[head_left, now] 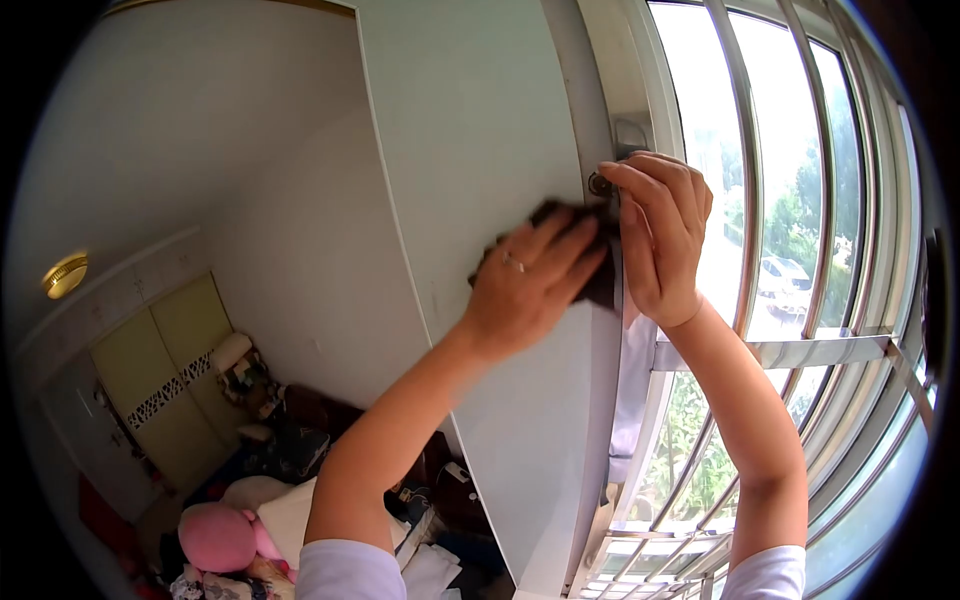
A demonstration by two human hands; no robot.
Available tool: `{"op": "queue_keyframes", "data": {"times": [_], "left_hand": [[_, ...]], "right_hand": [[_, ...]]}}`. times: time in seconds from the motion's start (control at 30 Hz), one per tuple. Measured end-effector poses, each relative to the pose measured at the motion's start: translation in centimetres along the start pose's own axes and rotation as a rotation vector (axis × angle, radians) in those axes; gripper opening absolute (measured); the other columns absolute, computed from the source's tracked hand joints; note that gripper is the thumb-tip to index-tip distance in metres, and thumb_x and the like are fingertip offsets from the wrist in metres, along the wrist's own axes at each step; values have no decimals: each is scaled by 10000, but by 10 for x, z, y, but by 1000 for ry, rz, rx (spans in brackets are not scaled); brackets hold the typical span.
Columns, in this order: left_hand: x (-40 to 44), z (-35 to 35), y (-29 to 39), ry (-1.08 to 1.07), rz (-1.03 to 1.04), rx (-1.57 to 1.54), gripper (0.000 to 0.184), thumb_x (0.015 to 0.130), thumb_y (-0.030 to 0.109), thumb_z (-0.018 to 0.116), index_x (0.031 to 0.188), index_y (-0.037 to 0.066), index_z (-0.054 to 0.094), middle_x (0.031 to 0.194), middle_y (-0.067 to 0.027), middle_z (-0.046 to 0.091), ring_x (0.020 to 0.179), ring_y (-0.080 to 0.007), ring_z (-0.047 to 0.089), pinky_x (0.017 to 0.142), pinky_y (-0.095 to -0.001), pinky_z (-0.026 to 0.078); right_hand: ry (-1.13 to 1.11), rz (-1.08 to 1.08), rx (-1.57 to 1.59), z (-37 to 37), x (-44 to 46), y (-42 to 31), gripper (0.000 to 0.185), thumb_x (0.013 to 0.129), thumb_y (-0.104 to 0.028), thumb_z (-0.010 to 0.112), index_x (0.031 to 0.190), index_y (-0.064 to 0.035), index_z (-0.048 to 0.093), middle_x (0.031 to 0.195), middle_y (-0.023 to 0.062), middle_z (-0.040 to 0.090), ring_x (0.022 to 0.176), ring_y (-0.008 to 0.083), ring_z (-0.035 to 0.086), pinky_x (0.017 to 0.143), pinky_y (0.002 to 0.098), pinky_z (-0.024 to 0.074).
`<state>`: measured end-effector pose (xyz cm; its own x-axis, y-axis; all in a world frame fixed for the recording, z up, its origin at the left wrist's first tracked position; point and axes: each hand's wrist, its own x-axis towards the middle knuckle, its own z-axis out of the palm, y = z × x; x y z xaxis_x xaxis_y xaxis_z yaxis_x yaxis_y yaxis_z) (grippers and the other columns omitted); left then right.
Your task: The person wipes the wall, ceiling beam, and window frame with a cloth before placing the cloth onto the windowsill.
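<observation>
Head cam: left hand [520, 275] is over a dark cloth [604, 283] on the pale panel [470, 120], near its window-side edge, bare panel above and below, metal bars [742, 150] beyond that edge. Its fingers are blurry, can't tell if they're clutching or just pressing; right hand's [665, 215] bunched at the panel's edge, grip hidden too. Well left of the panel, a yellowish cupboard's [190, 325] doors look closed.

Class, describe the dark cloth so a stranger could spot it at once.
Find the pale panel beside the barred window. Near the panel's right edge, the ringed left hand covers part of a cloth, set apart by its darkness against that pale surface.
</observation>
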<state>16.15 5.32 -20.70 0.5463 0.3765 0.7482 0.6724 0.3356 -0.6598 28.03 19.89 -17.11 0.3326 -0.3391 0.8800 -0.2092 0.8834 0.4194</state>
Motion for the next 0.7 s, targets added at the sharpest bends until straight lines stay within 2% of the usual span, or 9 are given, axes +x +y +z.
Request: {"op": "queue_keyframes", "data": {"times": [0.13,0.2,0.3,0.4,0.5,0.53,0.6,0.7], "left_hand": [[-73,-11,70,-139,9,46,325,830,169,573,1129,184,700,1298,-13,606,1186,-216,545,1000,-392,412],[-110,-8,103,-152,10,63,319,838,190,571,1128,203,701,1311,-7,595,1181,-210,546,1008,-384,407],[-147,-6,118,-188,195,76,306,856,264,600,1145,230,692,1337,31,571,1182,-200,546,1030,-376,404],[-140,-6,93,-171,285,86,288,870,285,601,1140,242,692,1341,40,568,1206,-200,535,1040,-393,399],[-92,-10,50,-146,207,125,272,877,258,603,1130,216,694,1348,-3,557,1246,-230,509,1053,-420,392],[-68,-12,34,-145,120,97,277,871,227,603,1130,193,694,1339,-26,557,1242,-246,508,1050,-423,396],[-23,-10,3,-58,8,108,334,828,107,605,1150,148,684,1297,-69,566,1221,-285,503,1035,-423,409],[30,-9,-45,5,-108,233,507,752,29,640,1254,100,617,1307,-94,540,1219,-319,474,998,-428,443]], "right_hand": [[-36,-3,-14,0,1,-1,346,780,2,530,1091,-79,660,1019,74,605,988,260,549,890,364,345],[-26,-18,-15,2,0,0,352,773,7,533,1087,-88,663,1018,67,604,979,260,547,883,366,348],[-33,-26,-58,2,-3,1,349,775,4,542,1087,-96,663,1027,60,604,983,261,548,882,370,352],[-66,-12,-82,4,-1,-3,347,777,-7,557,1094,-106,658,1033,53,601,1000,261,549,889,377,355],[-109,2,-109,3,-2,-4,345,777,-30,577,1105,-110,651,1042,49,598,1033,259,549,914,384,351],[-97,-8,-101,3,-2,-4,345,777,-30,577,1105,-110,651,1042,49,598,1033,259,549,914,384,351],[-116,25,-126,2,-3,-4,343,772,-41,581,1100,-111,650,1044,51,599,1032,257,552,916,385,350],[-115,0,-115,2,-3,-4,333,753,-43,579,1070,-110,657,1043,53,597,1033,252,551,909,383,347]]}}
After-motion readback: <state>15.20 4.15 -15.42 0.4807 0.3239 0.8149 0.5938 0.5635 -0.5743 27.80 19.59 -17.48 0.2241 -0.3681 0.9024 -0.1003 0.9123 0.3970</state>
